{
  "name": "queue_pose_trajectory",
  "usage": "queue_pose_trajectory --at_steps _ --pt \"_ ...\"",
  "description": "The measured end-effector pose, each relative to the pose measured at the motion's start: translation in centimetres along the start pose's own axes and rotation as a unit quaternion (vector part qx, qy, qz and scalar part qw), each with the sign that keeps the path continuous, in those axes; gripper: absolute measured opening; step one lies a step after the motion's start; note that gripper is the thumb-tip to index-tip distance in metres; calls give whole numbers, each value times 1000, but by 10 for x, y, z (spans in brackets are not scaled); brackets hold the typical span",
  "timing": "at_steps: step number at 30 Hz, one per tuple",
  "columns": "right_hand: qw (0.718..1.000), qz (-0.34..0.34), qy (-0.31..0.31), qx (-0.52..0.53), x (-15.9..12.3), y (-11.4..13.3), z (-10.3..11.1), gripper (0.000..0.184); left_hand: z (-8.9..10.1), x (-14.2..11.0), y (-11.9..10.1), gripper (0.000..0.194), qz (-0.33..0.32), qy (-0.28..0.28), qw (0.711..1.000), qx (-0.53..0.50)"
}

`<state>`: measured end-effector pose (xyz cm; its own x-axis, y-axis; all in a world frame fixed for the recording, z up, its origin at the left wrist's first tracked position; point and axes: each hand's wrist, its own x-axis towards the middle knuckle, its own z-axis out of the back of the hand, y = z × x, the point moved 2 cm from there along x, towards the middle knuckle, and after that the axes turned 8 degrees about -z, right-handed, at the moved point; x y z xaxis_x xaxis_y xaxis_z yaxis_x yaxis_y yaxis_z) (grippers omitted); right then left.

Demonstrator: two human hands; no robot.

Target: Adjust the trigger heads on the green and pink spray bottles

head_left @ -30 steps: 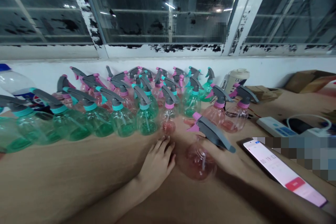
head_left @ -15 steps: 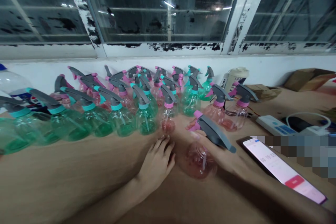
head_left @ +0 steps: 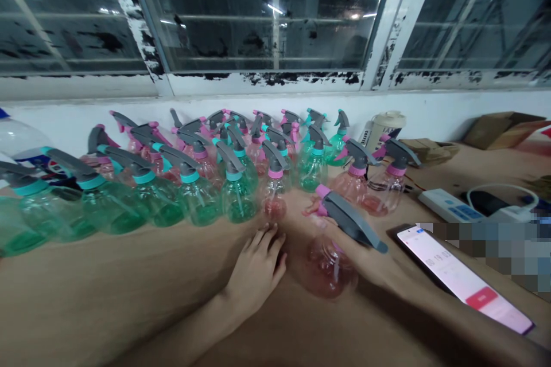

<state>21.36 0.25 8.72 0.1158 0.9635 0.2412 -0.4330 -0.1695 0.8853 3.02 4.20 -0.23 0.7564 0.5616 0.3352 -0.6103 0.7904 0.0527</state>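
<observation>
My right hand is wrapped round the neck of a pink spray bottle with a grey and pink trigger head. Some pink liquid lies inside it, and the bottle is just above or on the table; I cannot tell which. Flat on the wood rests my left hand, fingers spread and holding nothing. Its fingertips are close to the base of a smaller-looking pink spray bottle. Left of that one stands a green spray bottle with a teal collar, part of a row of similar green ones.
Behind the front row stand several more pink and green spray bottles. On the right lie a phone with a lit timer screen and a white power strip. A cup and a cardboard box are near the wall.
The spray bottle in my right hand has shifted very slightly down. My left hand stays in place, and the view has moved a little.
</observation>
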Motion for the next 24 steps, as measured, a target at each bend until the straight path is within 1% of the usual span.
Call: queue_pose_trajectory --at_steps 3,7,14,16,20,24 --pt "999 5 22 36 0 1 -1 12 0 0 0 33 2 5 1000 5" --pt "1000 11 9 7 0 -1 -3 18 0 0 0 34 0 7 1000 7" --pt "997 66 -2 30 1 -4 -6 27 -2 -1 1 33 -2 -8 1000 7" --pt "997 63 3 36 0 -6 -6 25 -2 -1 1 33 -1 -6 1000 8" --pt "998 41 9 44 0 -7 -5 9 -1 1 0 33 -1 5 1000 11" --pt "998 39 0 41 1 -2 -3 15 0 2 -1 32 0 0 1000 13"
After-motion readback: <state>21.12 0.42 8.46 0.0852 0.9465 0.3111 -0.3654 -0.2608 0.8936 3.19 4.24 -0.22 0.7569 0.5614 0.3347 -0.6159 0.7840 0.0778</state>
